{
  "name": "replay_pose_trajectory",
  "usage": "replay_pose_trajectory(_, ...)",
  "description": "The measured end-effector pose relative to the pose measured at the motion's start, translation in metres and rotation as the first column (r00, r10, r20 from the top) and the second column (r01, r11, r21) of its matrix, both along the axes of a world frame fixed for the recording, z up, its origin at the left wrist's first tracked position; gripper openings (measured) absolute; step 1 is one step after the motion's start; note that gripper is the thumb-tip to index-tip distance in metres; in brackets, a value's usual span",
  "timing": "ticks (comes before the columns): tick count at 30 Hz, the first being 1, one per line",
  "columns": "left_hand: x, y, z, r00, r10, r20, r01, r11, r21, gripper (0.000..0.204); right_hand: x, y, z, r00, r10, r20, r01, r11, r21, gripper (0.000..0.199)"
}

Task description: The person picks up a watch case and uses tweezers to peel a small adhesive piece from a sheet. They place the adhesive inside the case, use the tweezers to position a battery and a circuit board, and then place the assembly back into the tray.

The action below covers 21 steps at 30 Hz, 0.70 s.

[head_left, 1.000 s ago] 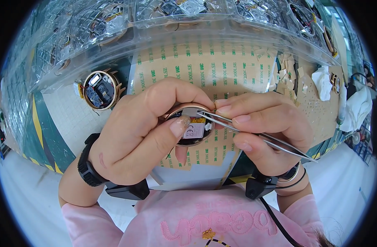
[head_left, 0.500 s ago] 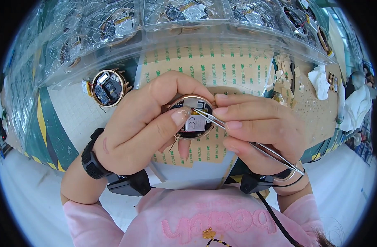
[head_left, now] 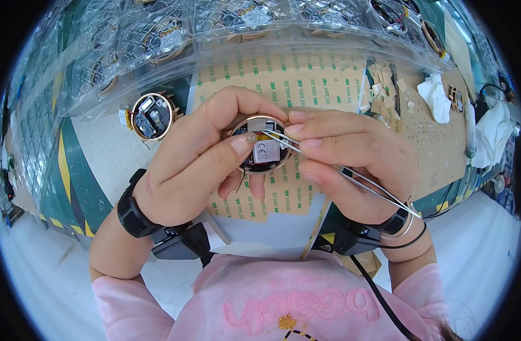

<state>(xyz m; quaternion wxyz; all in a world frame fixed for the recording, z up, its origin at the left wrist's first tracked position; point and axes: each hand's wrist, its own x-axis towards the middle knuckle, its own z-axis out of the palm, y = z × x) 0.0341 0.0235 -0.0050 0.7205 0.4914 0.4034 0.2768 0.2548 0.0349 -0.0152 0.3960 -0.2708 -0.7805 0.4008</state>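
Observation:
My left hand point(head_left: 198, 159) holds a small round device point(head_left: 263, 149) with a gold rim, its open inside with a grey square part facing up; the thumb rests on its left edge. My right hand point(head_left: 351, 162) grips metal tweezers point(head_left: 351, 179) whose tips reach into the top of the round device. Both hands meet above a tan sheet of adhesive backing paper point(head_left: 283, 77) on the bench. Each wrist wears a black band with a small black unit.
A second round gold-rimmed device point(head_left: 151, 115) lies on the bench to the left. Clear plastic trays point(head_left: 158, 40) with several similar parts line the far edge. Paper scraps point(head_left: 388, 85) and white cloths point(head_left: 436, 96) lie on brown board at right.
The hands and the round device have shifted slightly up and together; the tweezer tips have moved further into the device's top.

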Motion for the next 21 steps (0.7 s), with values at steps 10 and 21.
replay_pose_trajectory(10,0.004,-0.013,0.005,0.999,0.029,0.044,-0.029,0.999,0.012,0.036,0.004,-0.009,0.012,0.999,-0.008,0.050,0.002,0.994,0.107,0.022)
replay_pose_trajectory(21,0.000,-0.020,0.005,0.998,0.039,0.044,-0.042,0.997,0.059,0.034,-0.004,-0.019,0.017,0.997,-0.044,0.070,0.035,0.993,0.117,0.019)
